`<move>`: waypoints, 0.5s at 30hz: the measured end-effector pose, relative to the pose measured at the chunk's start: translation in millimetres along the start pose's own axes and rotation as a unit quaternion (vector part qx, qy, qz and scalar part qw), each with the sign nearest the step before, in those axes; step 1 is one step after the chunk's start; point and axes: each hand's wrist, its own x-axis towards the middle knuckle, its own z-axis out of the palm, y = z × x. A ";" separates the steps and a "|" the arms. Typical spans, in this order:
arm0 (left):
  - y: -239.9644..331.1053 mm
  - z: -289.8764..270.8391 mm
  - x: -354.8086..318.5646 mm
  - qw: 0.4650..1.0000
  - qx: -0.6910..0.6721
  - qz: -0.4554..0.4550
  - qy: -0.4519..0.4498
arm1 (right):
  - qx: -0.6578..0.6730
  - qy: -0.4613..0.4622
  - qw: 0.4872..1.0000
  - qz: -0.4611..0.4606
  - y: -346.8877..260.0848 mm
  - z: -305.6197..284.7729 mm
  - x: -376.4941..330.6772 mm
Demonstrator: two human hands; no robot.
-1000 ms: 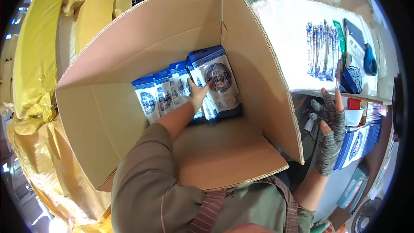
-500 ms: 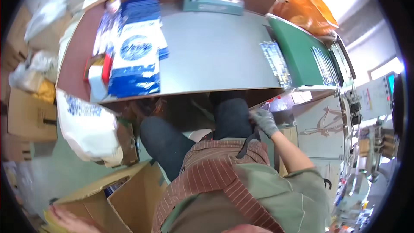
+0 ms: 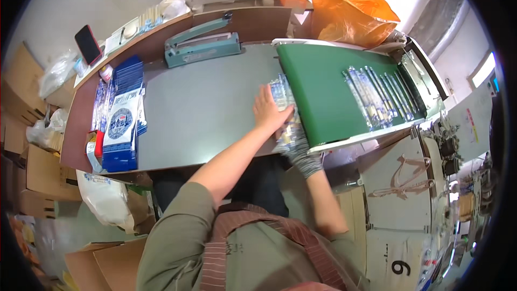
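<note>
A bunch of slim, clear-wrapped packets [image 3: 291, 127] with a blue-and-white pattern lies at the right end of the grey table, beside the green conveyor belt [image 3: 318, 97]. My bare left hand [image 3: 271, 110] rests against the bunch with its fingers stretched out. At the table's front edge, my right hand [image 3: 302, 156] in a grey knitted glove grips the near end of the bunch; its fingers are partly hidden by the packets. Several similar slim packets [image 3: 371, 97] lie in a row on the green belt.
Blue-and-white printed bags [image 3: 119, 129] are stacked at the left, near a small red box [image 3: 96, 144]. A teal bag sealer [image 3: 202, 47] stands at the back. An orange plastic bag [image 3: 350, 11] sits behind the belt, and an open cardboard box [image 3: 107, 264] is on the floor.
My left hand has come from the cardboard box at lower left up to the packets. My gloved right hand has risen from below the table edge onto them. The view has shifted.
</note>
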 end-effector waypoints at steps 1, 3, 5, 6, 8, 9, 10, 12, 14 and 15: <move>-5.5 -3.2 6.9 0.997 0.065 -0.047 -0.015 | -0.018 0.083 0.996 0.020 -62.0 -8.6 23.0; -3.8 -1.2 20.4 0.992 0.109 0.001 -0.060 | -0.177 -0.032 0.983 0.033 -54.3 8.6 6.4; -30.0 -16.8 23.0 0.998 0.033 0.030 -0.052 | -0.149 -0.070 0.986 -0.014 -101.3 -17.6 13.9; -41.6 -24.8 25.9 0.995 -0.057 0.071 -0.047 | -0.144 -0.065 0.987 -0.009 -104.2 -10.3 14.9; -67.7 -47.8 13.7 0.979 -0.179 0.055 -0.080 | 0.016 0.000 0.986 -0.167 -97.8 3.7 15.0; -66.2 -75.4 1.2 0.952 -0.269 -0.067 -0.133 | 0.080 -0.049 0.982 -0.163 -106.9 -1.3 21.2; -101.9 -100.9 -5.3 0.952 -0.290 -0.006 -0.100 | 0.168 -0.129 0.974 -0.081 -127.5 -3.0 33.5; -166.5 -148.8 -16.1 0.989 -0.135 0.028 -0.046 | 0.264 -0.079 0.956 0.101 -151.2 -11.6 56.2; -85.1 -164.7 -22.1 0.940 -0.286 -0.182 -0.044 | 0.292 0.024 0.935 0.200 -92.3 34.6 73.0; -80.6 -158.5 -16.6 0.899 -0.365 -0.241 -0.022 | 0.318 0.265 0.908 0.063 -51.2 90.8 99.1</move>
